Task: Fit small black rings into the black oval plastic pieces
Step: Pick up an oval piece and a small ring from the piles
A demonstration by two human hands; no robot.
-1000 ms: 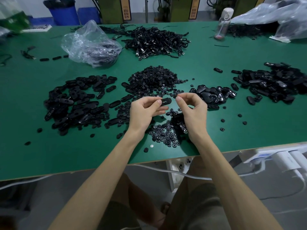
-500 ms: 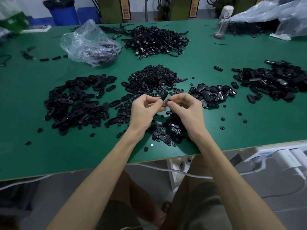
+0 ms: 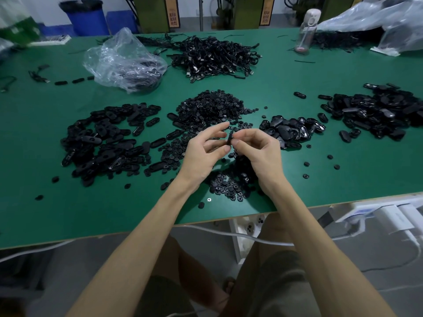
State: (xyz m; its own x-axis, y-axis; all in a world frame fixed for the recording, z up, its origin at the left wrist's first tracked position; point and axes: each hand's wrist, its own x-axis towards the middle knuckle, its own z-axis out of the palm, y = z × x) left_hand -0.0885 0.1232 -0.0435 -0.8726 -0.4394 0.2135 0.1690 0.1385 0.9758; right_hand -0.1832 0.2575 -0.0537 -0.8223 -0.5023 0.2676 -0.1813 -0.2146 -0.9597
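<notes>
Above the table's middle, my left hand (image 3: 203, 149) and my right hand (image 3: 258, 149) meet around one black oval plastic piece (image 3: 229, 138), which stands on edge between them. The left thumb and fingertips pinch it from the left while its index finger stretches out above. The right hand's curled fingertips press on it from the right; a ring there is too small to make out. Below the hands lies a heap of small black rings (image 3: 229, 181). A bigger mound of rings (image 3: 212, 108) sits just beyond. Oval pieces (image 3: 107, 138) spread in a wide pile at the left.
The green table (image 3: 45, 211) also carries glossy black pieces (image 3: 290, 129) right of the hands, a larger black pile (image 3: 380, 110) at far right, a tangle of black cords (image 3: 215, 56), a clear plastic bag (image 3: 126, 62) and a bottle (image 3: 306, 30). White cables hang under the front edge.
The oval piece lay flat in my left fingers a second ago; now it stands on edge. My right hand closed in from the right onto it, and the left index finger has lifted.
</notes>
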